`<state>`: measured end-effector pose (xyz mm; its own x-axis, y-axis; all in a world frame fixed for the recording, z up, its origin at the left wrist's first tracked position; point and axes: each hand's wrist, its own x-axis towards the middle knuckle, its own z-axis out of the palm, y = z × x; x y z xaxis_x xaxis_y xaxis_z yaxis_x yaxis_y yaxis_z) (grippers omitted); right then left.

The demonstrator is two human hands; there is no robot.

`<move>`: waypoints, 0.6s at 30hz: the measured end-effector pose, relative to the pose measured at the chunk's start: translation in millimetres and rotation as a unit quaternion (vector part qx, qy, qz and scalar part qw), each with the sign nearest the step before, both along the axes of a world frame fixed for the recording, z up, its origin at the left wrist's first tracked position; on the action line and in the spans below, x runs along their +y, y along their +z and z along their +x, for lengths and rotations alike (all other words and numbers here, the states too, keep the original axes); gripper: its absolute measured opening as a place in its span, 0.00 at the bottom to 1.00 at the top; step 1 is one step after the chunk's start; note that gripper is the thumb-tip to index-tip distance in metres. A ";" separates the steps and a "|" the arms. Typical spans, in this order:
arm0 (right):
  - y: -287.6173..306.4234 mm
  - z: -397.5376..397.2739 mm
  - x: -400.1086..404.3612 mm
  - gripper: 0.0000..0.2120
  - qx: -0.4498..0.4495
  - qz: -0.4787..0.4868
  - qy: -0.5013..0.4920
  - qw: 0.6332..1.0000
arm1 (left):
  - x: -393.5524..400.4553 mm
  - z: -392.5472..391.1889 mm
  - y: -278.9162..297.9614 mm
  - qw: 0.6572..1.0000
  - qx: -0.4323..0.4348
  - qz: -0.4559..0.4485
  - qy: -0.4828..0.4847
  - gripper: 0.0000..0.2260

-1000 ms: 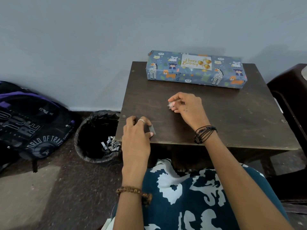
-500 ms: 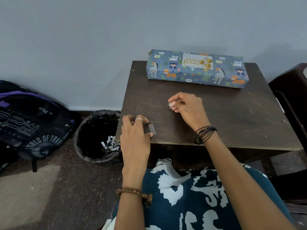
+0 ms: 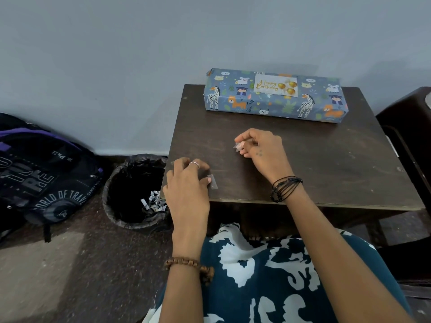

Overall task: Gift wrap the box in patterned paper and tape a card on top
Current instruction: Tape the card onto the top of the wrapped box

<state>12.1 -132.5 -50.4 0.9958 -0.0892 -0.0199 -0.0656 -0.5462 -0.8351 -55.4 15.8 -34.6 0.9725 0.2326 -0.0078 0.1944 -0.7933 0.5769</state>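
The left hand (image 3: 186, 183) is lying at the near left corner of the dark wooden table (image 3: 314, 164), fingers curled over so their tips are hidden; its thumb is touching a small strip of clear tape (image 3: 213, 184), though whether it is pinching it is hard to tell. The right hand (image 3: 261, 150), nearer the table's middle, is pinching a crumpled scrap of tape (image 3: 238, 146). The long wrapped box (image 3: 275, 99), smooth in animal-patterned paper, is sitting at the table's far edge, well apart from both hands, with a rectangular card (image 3: 275, 86) on top.

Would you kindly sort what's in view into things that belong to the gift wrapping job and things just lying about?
Job:
- wrapped box
- card on its top
- tape scrap pinched in right hand
- tape strip by left hand

Lying about:
- bin
- backpack
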 end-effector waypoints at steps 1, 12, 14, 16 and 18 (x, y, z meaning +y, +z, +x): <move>0.1 0.0 0.0 0.15 0.003 0.002 -0.002 1.000 | -0.8 1.0 0.1 1.000 -0.006 0.003 0.007 0.07; 4.4 -10.5 -0.3 0.14 -0.006 -0.005 0.033 0.999 | -2.2 4.3 -0.6 0.999 -0.005 0.038 -0.015 0.09; 7.8 -13.5 1.4 0.14 0.019 0.016 0.065 0.998 | 1.0 4.4 -2.6 1.000 0.013 0.008 -0.018 0.09; 11.0 -16.3 3.3 0.13 0.060 0.062 0.106 0.991 | 4.8 5.6 -4.9 0.998 0.028 -0.054 -0.026 0.09; 13.2 -18.1 3.3 0.12 0.104 0.108 0.152 0.977 | 4.1 7.4 -0.2 0.988 0.018 -0.154 -0.024 0.09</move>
<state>-6.0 -129.2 -37.2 0.9482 0.2383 -0.2102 -0.1081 -0.3802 -0.9186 -48.0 19.9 -34.8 0.9800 0.1684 -0.1057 0.1861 -0.5902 0.7855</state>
